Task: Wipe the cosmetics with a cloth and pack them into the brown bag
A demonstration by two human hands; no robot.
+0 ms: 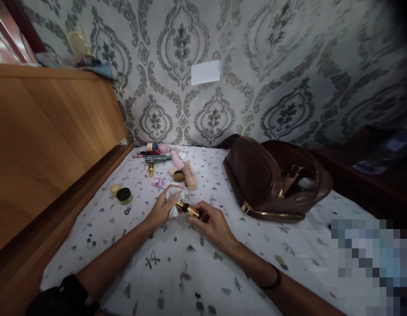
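Observation:
My left hand is closed round a crumpled white tissue, which touches the tip of a gold and black cosmetic container. The fingers of my right hand grip that container at its right end. Just beyond my hands lie a pink tube, a beige tube, a round dark-gold jar and a small gold bottle. Left of them, an olive-green round jar sits beside a pale yellow lid.
An open brown bag with items inside stands at the right. Several cosmetics, among them a green tube, lie near the patterned wall. A wooden panel borders the printed white sheet on the left.

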